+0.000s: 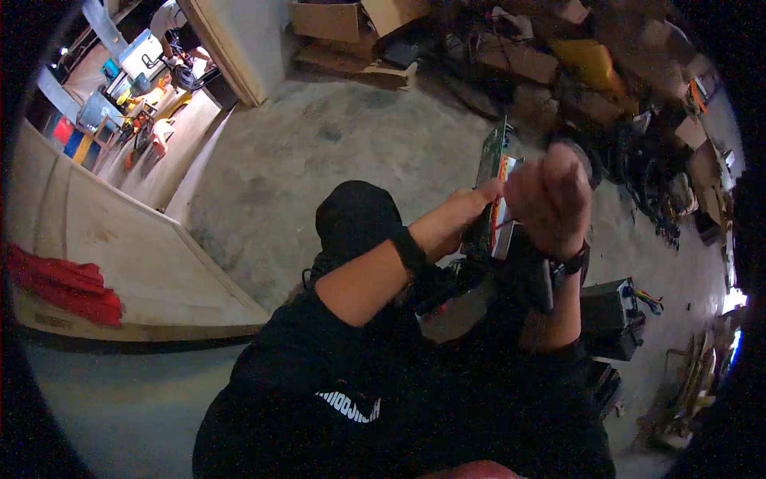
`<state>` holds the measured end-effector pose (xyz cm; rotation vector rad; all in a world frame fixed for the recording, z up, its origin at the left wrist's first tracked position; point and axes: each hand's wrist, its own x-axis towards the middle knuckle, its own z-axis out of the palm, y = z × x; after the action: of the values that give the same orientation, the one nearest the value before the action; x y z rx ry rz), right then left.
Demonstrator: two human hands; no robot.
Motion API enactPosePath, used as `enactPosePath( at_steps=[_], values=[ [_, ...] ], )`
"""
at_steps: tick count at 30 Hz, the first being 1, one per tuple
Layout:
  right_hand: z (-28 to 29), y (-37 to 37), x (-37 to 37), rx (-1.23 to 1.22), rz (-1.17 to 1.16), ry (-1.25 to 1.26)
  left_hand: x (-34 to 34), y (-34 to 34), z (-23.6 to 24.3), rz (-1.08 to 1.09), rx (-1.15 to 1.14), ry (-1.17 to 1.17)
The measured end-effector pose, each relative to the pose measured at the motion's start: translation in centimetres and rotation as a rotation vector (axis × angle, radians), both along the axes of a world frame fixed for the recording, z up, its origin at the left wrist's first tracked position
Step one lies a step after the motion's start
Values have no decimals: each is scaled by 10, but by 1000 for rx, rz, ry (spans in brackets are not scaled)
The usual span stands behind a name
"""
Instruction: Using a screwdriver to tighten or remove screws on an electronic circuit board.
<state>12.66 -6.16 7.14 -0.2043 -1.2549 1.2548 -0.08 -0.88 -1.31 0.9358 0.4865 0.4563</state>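
My left hand (463, 211) grips the near edge of a green circuit board (492, 152), which stands tilted in front of me. A pale metal part with a red and orange strip (503, 172) runs along the board's right side. Close beside it, my right hand (554, 199) is raised and curled into a fist, slightly blurred. A thin dark reddish shaft (504, 226) shows just below that fist, against the pale part. Whether the right fingers hold it cannot be made out. Dark shapes below the board are hard to tell apart.
Grey metal box with coloured wires (608, 307) stands on the floor to my right. Cables (654, 191), cardboard and a yellow item (589, 65) pile up at the far right. An open cardboard box (327, 22) sits at the back. A red cloth (64, 287) hangs at left.
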Motion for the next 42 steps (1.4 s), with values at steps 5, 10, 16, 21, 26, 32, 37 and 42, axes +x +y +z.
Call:
enactPosePath(
  at_steps=[5,10,16,21,26,32,37,42],
  values=[
    [17,1,-23,8,-741,-306,0,-3,15,17,-23,-39],
    [26,-7,-45,-186,-1221,-260,3,10,5,102,-74,-19],
    [13,-10,-41,-39,-1049,37,15,11,1,167,-140,-155],
    [3,-8,-42,70,-805,-120,10,7,5,174,-162,-169],
    [4,-3,-9,13,-336,-62,9,12,-6,61,-62,-140],
    [8,2,7,31,-75,114,10,3,10,124,-89,-157],
    [25,-10,1,-84,-833,-361,11,-2,27,167,-92,-173],
    [28,-16,-26,-42,-1227,-318,10,7,10,134,-35,-272]
  ],
)
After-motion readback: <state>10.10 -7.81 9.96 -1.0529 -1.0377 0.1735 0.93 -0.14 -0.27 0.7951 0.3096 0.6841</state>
